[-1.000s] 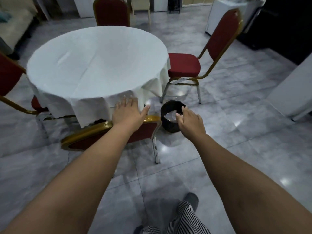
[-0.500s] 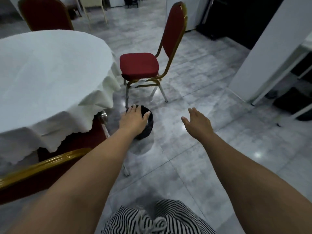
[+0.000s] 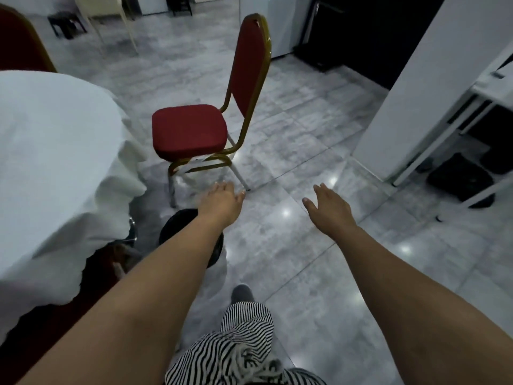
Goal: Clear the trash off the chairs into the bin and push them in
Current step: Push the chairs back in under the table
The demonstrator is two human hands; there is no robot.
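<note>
Both my hands are out in front of me with nothing in them. My left hand (image 3: 222, 200) has its fingers loosely spread, palm down, reaching over the floor short of the chair legs. My right hand (image 3: 327, 207) is spread the same way, well apart from the left, thumb turned inward. I judge they are held wide and open like this because I am walking toward the next chair and readying both for its frame.

Under my left forearm sits the bin (image 3: 172, 232), a dark round tub on the floor just beside the hanging edge of the tablecloth (image 3: 55, 162). Most of it is hidden by my arm, so I cannot tell what is inside. It stands between me and the chair, probably to be within reach of each seat as I go round.

The red chair (image 3: 191, 132) stands ahead, pulled out from the table and turned so its seat faces the cloth, its back toward the open room. The seat looks bare; I see no trash on it. So I judge this one only needs pushing in, with my hands going to the gold frame of the back.

At far left another red chair back (image 3: 19, 45) shows behind the table. My striped trouser leg (image 3: 244, 343) and a grey shoe (image 3: 242, 293) step forward below.
</note>
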